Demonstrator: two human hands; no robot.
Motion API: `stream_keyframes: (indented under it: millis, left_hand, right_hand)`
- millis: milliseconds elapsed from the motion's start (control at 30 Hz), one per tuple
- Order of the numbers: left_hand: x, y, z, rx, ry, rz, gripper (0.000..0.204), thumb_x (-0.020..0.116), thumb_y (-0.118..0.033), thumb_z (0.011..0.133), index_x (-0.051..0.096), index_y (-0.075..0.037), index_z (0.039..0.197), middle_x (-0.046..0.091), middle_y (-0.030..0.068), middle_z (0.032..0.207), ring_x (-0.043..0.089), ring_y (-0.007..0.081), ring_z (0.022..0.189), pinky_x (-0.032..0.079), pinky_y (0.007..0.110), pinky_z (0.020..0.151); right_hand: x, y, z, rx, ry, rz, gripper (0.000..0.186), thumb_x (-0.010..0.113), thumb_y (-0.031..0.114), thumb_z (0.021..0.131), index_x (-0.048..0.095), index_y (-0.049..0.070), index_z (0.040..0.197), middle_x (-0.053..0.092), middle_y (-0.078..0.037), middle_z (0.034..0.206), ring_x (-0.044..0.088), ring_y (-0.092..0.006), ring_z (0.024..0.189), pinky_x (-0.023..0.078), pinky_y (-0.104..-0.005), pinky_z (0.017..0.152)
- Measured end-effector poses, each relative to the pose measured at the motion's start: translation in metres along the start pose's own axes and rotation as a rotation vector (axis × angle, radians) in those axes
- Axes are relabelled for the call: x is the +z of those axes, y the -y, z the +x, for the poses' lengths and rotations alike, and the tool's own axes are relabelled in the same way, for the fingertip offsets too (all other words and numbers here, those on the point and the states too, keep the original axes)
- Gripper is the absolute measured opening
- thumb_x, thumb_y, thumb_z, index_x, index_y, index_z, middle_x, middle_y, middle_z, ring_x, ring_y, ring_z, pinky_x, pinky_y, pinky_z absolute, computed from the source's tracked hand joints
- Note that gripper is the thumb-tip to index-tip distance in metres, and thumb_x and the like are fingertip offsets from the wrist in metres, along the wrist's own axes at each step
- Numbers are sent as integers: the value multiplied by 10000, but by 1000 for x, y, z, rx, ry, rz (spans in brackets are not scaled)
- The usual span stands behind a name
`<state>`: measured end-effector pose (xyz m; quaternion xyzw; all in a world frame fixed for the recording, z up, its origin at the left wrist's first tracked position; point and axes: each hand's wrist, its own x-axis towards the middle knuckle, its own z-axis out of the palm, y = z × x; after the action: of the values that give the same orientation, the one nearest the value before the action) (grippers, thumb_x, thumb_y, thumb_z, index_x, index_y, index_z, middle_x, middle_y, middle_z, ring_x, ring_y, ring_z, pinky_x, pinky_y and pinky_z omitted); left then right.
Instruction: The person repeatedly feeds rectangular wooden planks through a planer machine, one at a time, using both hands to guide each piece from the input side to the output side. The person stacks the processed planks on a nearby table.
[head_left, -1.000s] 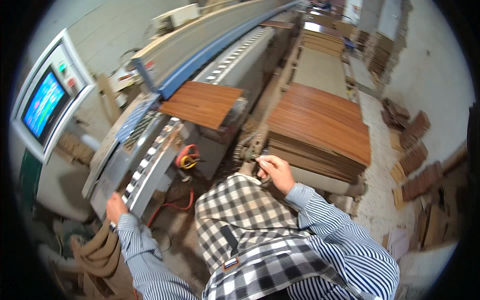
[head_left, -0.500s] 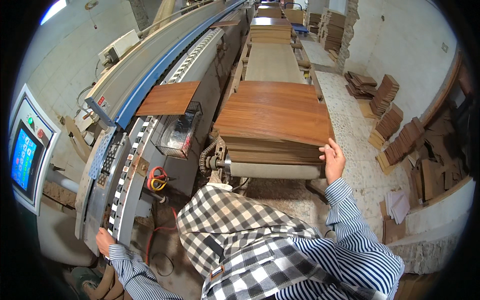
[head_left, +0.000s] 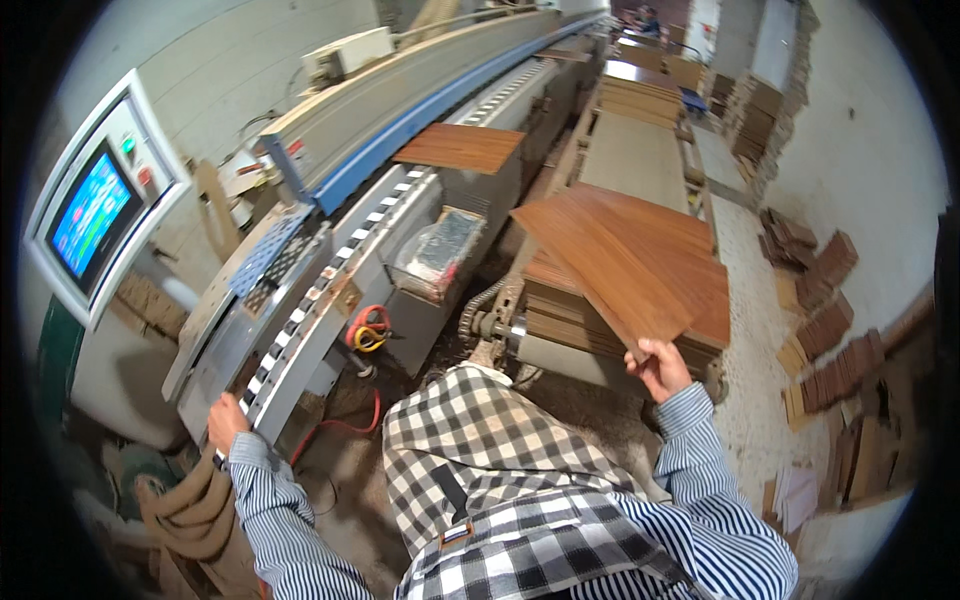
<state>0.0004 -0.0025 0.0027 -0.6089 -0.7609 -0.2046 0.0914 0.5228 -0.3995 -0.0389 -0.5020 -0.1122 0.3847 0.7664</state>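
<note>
Right hand [head_left: 657,366] grips top board [head_left: 620,262], tilted off the stack [head_left: 600,320] for lifting; left hand [head_left: 226,420] clasps machine's edge [head_left: 262,385], bracing.

The right hand [head_left: 658,368], which half a second ago rested on the near corner of the stack of brown panels [head_left: 600,320], now grips the top panel [head_left: 620,262] by its near edge. That panel has come up off the stack, tilted and turned askew across it, its far corner swung toward the edge-banding machine [head_left: 400,200].
</note>
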Motion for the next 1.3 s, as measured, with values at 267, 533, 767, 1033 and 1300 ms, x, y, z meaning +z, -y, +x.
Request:
stream_keyframes:
  millis: [267, 533, 767, 1033, 1300]
  left_hand:
    - [4, -7, 1, -75, -23, -10, 483, 331, -352, 858, 672, -21, 775, 628, 210, 782, 614, 387, 749, 478, 472, 696]
    - [-9, -12, -5, -68, -50, -27, 436, 421, -348, 844, 676, -11, 737, 625, 217, 748, 618, 371, 709, 474, 457, 694]
    - [-15, -10, -7, -98, -42, -62, 443, 414, -336, 845, 671, 8, 735, 619, 226, 742, 612, 375, 709, 464, 450, 710]
    - [-10, -9, -3, -97, 9, -49, 428, 416, -366, 851, 680, -36, 782, 617, 223, 760, 603, 386, 735, 454, 458, 722]
    - [-13, -13, -5, -72, -37, -66, 445, 414, -333, 846, 669, 10, 722, 617, 226, 719, 612, 380, 689, 465, 450, 707]
  right_hand:
    - [46, -46, -11, -139, 198, -80, 376, 565, 165, 738, 487, -86, 1006, 589, -158, 726, 575, -248, 604, 472, -362, 542]
    - [138, -71, -4, 201, 570, -5, 355, 563, 157, 745, 539, -105, 982, 620, -195, 736, 614, -257, 626, 502, -317, 567]
    - [245, -120, 14, 377, 869, -54, 278, 545, 130, 825, 514, -48, 1036, 617, -138, 834, 624, -207, 725, 502, -292, 636]
    - [320, -160, 18, 534, 999, -360, 251, 570, 259, 858, 552, 12, 892, 597, -61, 696, 582, -137, 543, 462, -236, 492]
    - [347, -166, 5, 548, 920, -325, 265, 591, 297, 847, 539, 46, 784, 549, -25, 595, 484, -85, 419, 370, -194, 371]
